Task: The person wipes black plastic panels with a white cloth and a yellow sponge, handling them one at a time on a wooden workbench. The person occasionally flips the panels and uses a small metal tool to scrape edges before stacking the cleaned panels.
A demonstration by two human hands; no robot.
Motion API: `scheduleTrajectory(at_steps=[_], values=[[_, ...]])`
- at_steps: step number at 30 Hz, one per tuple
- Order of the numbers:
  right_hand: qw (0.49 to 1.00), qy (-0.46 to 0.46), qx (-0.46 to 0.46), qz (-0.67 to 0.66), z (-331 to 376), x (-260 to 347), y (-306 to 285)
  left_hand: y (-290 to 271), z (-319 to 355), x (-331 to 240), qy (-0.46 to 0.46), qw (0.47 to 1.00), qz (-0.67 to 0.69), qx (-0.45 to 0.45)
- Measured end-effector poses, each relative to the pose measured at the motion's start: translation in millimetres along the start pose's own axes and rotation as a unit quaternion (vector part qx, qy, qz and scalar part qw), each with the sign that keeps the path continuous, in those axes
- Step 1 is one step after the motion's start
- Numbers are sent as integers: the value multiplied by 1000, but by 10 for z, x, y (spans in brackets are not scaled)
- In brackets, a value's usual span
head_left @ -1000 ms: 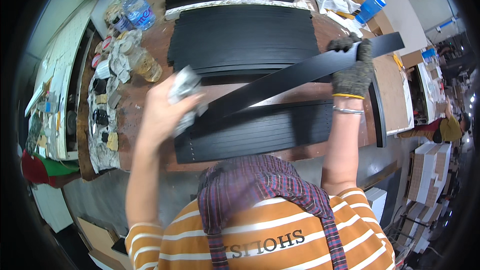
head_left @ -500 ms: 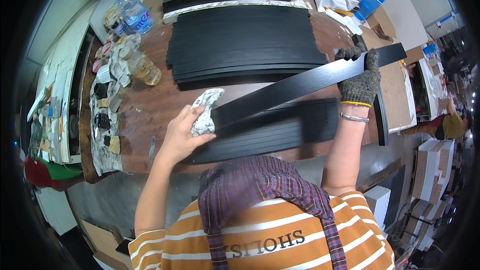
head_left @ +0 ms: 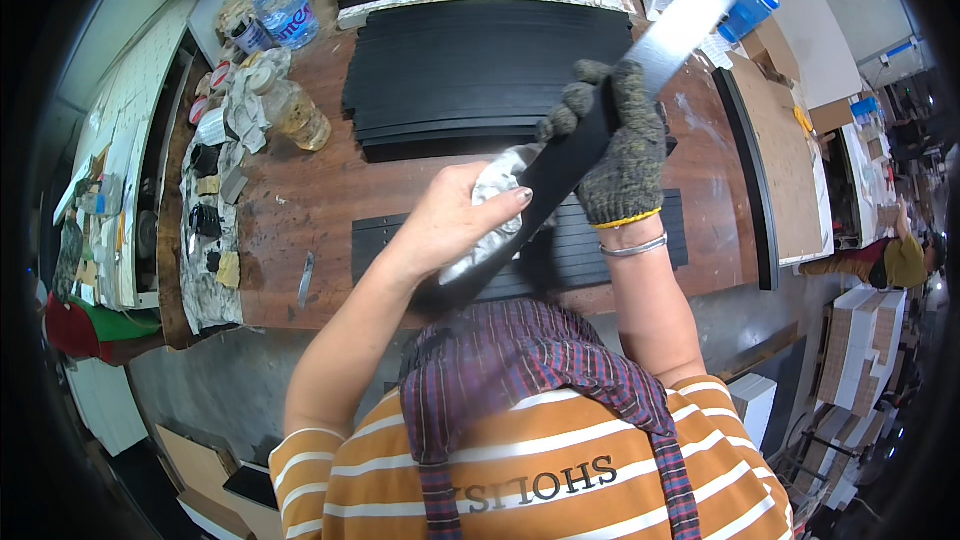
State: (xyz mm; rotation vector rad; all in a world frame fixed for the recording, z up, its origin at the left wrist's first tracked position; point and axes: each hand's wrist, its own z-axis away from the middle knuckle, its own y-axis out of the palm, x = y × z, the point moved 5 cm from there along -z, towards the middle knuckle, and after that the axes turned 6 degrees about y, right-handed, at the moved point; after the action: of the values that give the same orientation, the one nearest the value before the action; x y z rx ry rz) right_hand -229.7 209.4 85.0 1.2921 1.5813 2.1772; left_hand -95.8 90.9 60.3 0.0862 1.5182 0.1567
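My right hand (head_left: 618,150), in a dark knit glove, grips a long black strip (head_left: 690,10) near its middle and holds it tilted up, its far end rising toward the upper right. My left hand (head_left: 455,225), bare, presses a crumpled grey-white cloth (head_left: 490,190) against the strip's lower part. Under both hands, a short stack of black strips (head_left: 400,245) lies flat on the brown workbench (head_left: 310,180). A bigger pile of black strips (head_left: 480,65) lies farther back on the bench.
Along the bench's left edge stand plastic bottles (head_left: 282,5), a jar of yellow liquid (head_left: 300,115), small pots and rags. A blade-like tool (head_left: 306,278) lies near the front edge. Brown boards (head_left: 775,140) lean at the right. Another person (head_left: 895,262) is at the far right.
The black strip has swung from lying nearly flat across the bench to pointing steeply up and right. My right hand moved left and nearer along it; my left hand rose with the cloth.
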Motion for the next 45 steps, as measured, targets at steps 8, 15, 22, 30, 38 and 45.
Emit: scheduleTrajectory(at_steps=[8,15,22,30,38,45], values=[[1000,13,-24,15,92,-34,-7,166,55,86,-10,990,133,-50],[998,23,-57,11,67,-69,-59,108,47,127,-67,990,103,-72],[996,6,-85,28,-7,-41,-140,137,116,185,-43,984,-157,-71],[995,-8,-98,24,-59,-58,-199,192,104,292,-84,993,15,-87],[993,-25,-111,29,-49,-50,-218,198,68,246,-74,990,71,-92],[989,-16,-146,18,-51,-128,-293,125,111,481,-94,987,67,-111]])
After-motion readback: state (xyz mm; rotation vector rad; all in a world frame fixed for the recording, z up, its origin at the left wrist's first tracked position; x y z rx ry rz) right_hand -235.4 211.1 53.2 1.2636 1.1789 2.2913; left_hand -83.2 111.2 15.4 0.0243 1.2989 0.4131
